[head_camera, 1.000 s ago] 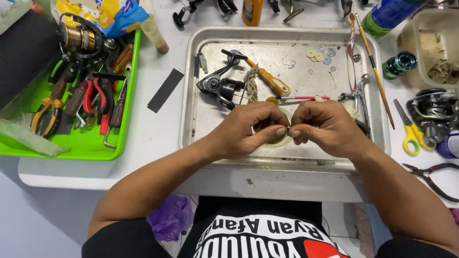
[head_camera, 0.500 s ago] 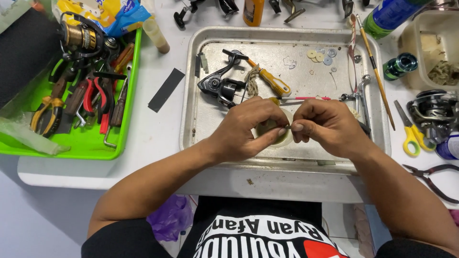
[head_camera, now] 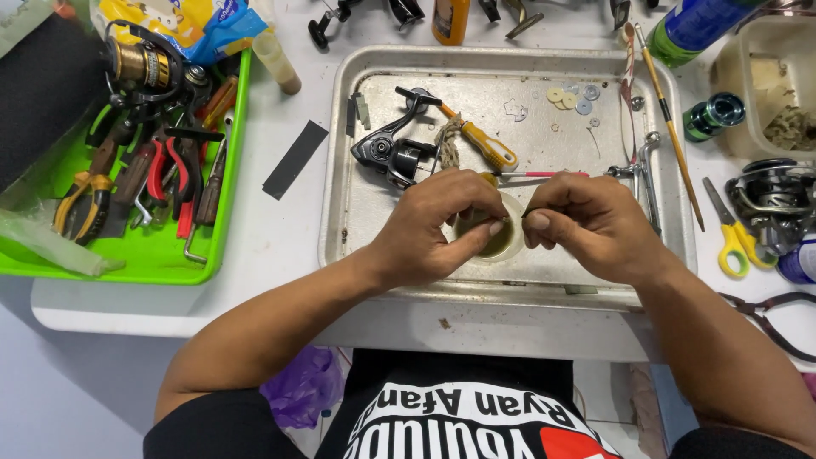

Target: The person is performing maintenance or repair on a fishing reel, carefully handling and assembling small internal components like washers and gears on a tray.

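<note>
Both hands meet over a small white cup [head_camera: 510, 246] in the metal tray [head_camera: 340, 212]. Left hand [head_camera: 433, 225] and right hand [head_camera: 586, 225] each pinch a tiny part, too small to identify; black reel body [head_camera: 387, 153] lies just beyond.

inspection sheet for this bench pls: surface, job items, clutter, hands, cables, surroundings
Surface: white table bearing a scuffed metal tray and a green plastic tray.
Job's things: small part pinched between both hands, too small to identify, over a round white cup; black fishing reel body and yellow-handled screwdriver in the metal tray.
Clutter: small washers; red-handled pliers among tools in the green tray; yellow-handled scissors; green spool.
Hands: left hand and right hand fingertip to fingertip above the cup.
Cables: nothing seen.
Surroundings: purple plastic bag below the table edge.
</note>
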